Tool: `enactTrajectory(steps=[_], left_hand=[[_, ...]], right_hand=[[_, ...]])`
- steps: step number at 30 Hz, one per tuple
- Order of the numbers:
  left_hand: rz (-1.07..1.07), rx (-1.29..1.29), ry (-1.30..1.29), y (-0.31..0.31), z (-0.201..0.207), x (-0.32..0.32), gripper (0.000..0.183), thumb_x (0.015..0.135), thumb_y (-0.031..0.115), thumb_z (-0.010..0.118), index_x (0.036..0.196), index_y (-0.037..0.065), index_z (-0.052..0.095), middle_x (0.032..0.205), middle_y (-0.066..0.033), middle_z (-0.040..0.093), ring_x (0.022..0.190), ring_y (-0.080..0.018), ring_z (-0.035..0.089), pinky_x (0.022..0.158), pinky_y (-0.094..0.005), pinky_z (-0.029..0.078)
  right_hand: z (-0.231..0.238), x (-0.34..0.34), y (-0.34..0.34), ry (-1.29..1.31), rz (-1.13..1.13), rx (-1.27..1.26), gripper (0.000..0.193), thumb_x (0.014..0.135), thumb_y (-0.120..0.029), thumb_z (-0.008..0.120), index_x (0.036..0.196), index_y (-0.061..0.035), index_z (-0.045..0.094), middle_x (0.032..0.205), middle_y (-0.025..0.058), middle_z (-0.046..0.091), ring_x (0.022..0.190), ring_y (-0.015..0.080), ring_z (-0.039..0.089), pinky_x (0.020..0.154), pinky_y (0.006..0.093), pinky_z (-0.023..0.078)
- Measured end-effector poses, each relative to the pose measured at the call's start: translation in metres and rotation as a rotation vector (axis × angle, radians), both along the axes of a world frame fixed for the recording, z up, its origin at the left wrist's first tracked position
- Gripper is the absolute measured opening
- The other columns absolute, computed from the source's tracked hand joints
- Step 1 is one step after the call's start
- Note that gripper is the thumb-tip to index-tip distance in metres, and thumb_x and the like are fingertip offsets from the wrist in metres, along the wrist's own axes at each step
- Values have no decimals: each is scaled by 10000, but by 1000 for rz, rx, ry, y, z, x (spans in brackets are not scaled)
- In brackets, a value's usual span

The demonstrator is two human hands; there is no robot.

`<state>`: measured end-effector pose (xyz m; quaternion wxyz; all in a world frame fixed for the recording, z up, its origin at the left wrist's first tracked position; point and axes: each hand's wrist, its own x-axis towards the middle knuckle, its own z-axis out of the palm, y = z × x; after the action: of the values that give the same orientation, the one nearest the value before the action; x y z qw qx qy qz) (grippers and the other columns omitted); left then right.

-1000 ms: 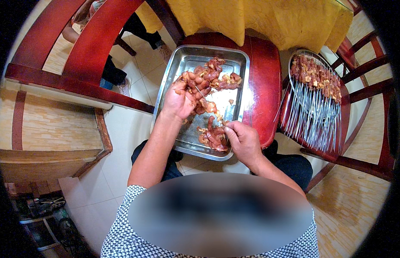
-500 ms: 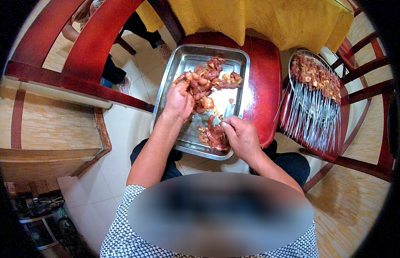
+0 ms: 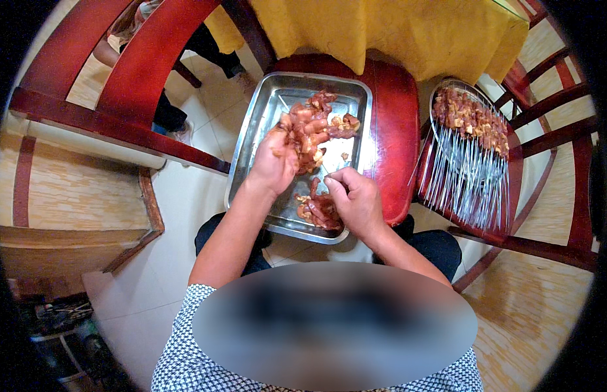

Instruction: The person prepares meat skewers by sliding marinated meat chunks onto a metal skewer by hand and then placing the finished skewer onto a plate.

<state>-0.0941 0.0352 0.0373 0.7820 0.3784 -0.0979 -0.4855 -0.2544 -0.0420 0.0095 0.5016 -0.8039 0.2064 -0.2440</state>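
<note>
A steel tray (image 3: pixel 237 171) holds raw, marinated meat. My left hand (image 3: pixel 274 160) is over the tray's left half, its fingers closed round some raw meat (image 3: pixel 310 134). Just right of it, my right hand (image 3: pixel 357 199) pinches the end of a thin metal skewer (image 3: pixel 323 171), which points up toward the held meat; much of the skewer is hard to make out. Below the right fingertips a smaller heap of meat (image 3: pixel 318 212) lies in the tray's near end. Another piece of meat (image 3: pixel 344 125) rests to the right of the left hand.
The tray stands on a red chair seat (image 3: pixel 396 144). To the right, loaded meat skewers (image 3: pixel 470 121) lie on a round metal dish (image 3: pixel 440 140) on another chair, handles toward me. A yellow tablecloth (image 3: pixel 395 32) hangs beyond. A red chair back (image 3: pixel 140 59) and another person's legs (image 3: pixel 169 111) are at left.
My right hand has moved up and slightly left, closer to the left hand. The left hand keeps its hold on the meat. The whole view has shifted slightly.
</note>
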Motion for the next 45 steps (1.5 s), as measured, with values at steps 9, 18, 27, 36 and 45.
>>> enactTrajectory(steps=[9, 18, 27, 36, 45], left_hand=[[-45, -82, -10, 13, -30, 11, 291, 950, 237, 482, 1157, 39, 532, 1055, -111, 624, 918, -237, 628, 788, -413, 537], [-9, -64, 101, 8, -31, 5, 264, 932, 212, 524, 1138, 51, 562, 1039, -78, 641, 889, -201, 628, 760, -382, 530], [-44, 10, -6, 11, -40, 0, 291, 914, 276, 562, 1115, 66, 569, 998, -59, 658, 863, -168, 637, 697, -323, 515], [-19, 109, -130, 9, -25, -6, 203, 918, 243, 532, 1030, 83, 586, 851, -6, 642, 675, -98, 584, 529, -246, 433], [-54, 88, -104, 11, -33, 4, 211, 931, 262, 522, 987, 67, 582, 752, -10, 597, 573, -81, 523, 457, -230, 392]], right_hand=[[-3, -2, -5, -65, 36, 258, 101, 857, -90, 602, 841, 8, 621, 682, 75, 623, 616, 120, 573, 561, 283, 457], [-4, -1, -5, -21, 87, 169, 111, 852, -106, 608, 840, 4, 623, 706, 102, 631, 628, 135, 590, 575, 284, 465], [-11, -1, -12, -44, 81, 465, 131, 882, -117, 598, 845, 7, 616, 686, 3, 575, 632, 83, 519, 570, 253, 438], [-10, -1, -10, -29, 78, 354, 120, 873, -111, 605, 840, 4, 615, 676, 28, 593, 624, 88, 531, 565, 265, 442], [-8, 1, -8, -42, 80, 223, 106, 866, -97, 596, 835, 3, 614, 662, 65, 595, 608, 109, 548, 556, 285, 452]])
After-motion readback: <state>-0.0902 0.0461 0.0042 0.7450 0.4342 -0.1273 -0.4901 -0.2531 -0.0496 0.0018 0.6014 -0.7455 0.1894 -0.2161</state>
